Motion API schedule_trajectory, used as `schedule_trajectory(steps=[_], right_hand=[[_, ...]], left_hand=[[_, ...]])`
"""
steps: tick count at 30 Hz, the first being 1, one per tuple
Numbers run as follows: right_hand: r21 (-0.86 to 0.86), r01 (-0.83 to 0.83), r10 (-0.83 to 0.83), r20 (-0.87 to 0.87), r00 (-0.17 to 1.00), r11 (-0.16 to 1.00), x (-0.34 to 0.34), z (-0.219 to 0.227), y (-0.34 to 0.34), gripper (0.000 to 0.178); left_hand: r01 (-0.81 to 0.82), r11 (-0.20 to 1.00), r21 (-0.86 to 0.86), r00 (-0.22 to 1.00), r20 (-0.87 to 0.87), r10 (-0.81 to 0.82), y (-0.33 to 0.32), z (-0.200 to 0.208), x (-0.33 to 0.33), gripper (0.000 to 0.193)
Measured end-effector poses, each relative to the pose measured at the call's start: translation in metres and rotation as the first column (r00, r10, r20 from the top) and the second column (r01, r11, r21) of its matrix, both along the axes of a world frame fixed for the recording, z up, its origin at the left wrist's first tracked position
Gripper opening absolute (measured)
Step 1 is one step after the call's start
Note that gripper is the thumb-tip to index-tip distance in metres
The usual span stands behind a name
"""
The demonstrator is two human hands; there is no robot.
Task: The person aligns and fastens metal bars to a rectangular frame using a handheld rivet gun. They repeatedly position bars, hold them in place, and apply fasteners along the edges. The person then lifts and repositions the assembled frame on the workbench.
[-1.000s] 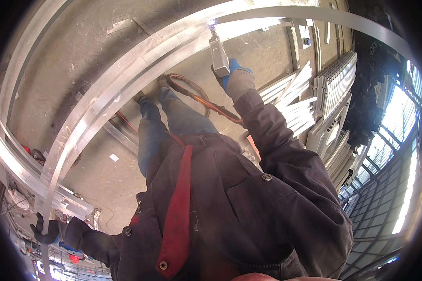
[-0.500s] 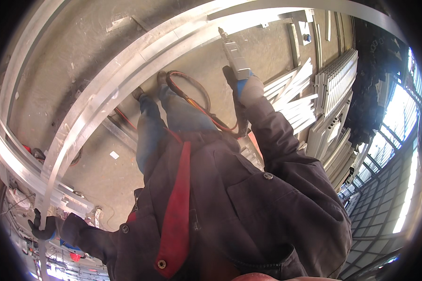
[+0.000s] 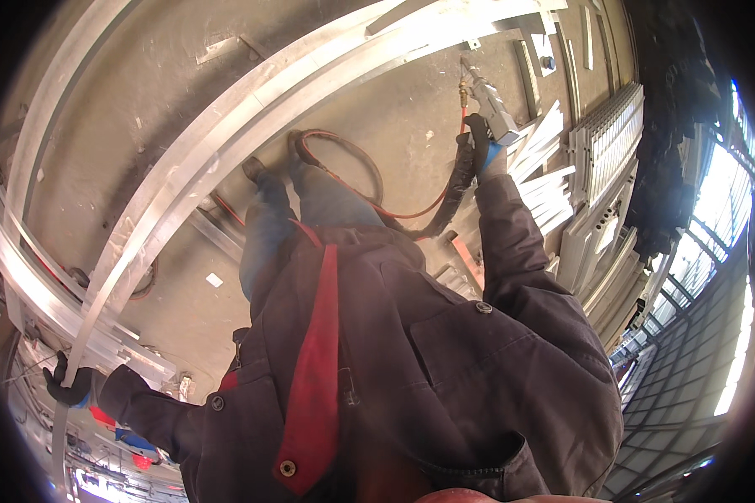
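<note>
My right hand, in a black and blue glove, is shut on a grey air tool with a brass fitting and a red hose that loops over the floor by my feet. The tool is held out to the right, apart from the long aluminium profile that runs diagonally across the view. My left hand, in a dark glove, grips the lower left end of that profile. My dark jacket with a red strap fills the lower middle.
Stacks of short aluminium sections and ribbed panels lie on the right beside my right arm. More long profiles lie along the left. The concrete floor shows between them. A glazed grid runs along the right rim.
My right hand has swung the air tool to the right, away from the end of the long profile. My left hand stays on the profile.
</note>
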State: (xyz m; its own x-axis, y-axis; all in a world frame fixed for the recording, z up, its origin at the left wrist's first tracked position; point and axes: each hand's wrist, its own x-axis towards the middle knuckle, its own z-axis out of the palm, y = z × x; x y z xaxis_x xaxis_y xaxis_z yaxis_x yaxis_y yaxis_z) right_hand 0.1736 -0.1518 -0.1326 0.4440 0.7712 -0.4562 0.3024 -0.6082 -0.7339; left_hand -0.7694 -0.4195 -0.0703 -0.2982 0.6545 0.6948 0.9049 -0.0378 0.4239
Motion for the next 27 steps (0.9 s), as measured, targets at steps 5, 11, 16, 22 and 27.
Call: schedule_trajectory(steps=[5,11,16,22,27], right_hand=[[0.034,0.094,-0.091,-0.078,0.993,0.995,-0.001,0.009,-0.011,0.039],[0.047,-0.001,0.005,-0.074,0.997,0.999,-0.03,0.016,-0.024,0.038],[0.074,-0.055,0.058,-0.046,0.997,0.996,-0.022,0.004,-0.016,0.036],[0.154,0.054,-0.043,-0.071,0.997,0.987,0.066,-0.002,0.061,0.038],[0.127,0.012,0.004,-0.119,0.993,0.992,0.124,-0.007,0.2,0.036]], left_hand=[[-0.03,0.977,-0.213,0.97,-0.242,-0.023,0.01,0.009,-0.008,0.063],[0.332,0.923,-0.192,0.892,-0.254,-0.374,0.023,0.009,-0.03,0.078],[0.083,0.995,-0.06,0.906,-0.411,-0.101,0.025,0.0,-0.007,0.057],[0.173,0.984,-0.04,0.948,-0.266,-0.178,0.024,0.001,0.0,0.058],[0.101,0.951,-0.292,0.991,-0.053,-0.121,-0.006,0.012,-0.01,0.062]])
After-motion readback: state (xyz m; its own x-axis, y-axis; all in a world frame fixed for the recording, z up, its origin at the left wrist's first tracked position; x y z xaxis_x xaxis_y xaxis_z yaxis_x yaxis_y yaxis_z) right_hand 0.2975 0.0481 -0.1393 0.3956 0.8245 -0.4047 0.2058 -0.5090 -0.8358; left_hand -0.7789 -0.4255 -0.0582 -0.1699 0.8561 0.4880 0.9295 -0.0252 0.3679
